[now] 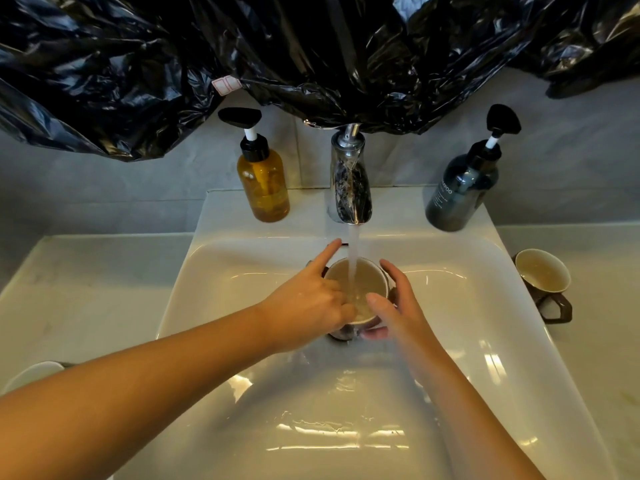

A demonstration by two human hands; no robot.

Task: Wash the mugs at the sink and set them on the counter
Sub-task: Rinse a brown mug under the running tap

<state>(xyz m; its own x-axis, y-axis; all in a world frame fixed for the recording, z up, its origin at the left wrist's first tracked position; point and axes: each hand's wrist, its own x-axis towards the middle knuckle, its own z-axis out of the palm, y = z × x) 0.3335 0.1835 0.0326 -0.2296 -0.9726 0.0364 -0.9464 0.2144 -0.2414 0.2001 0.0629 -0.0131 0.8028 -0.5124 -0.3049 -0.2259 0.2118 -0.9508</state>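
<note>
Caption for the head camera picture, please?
Left hand and right hand rinse a mug under the tap; second mug waits.

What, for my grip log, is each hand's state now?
Left hand: fingers curled over the mug rim, index straight.
Right hand: cupped round the mug.

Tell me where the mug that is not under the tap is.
In the head view, the mug is on the counter right of the sink, near the dark pump bottle.
</note>
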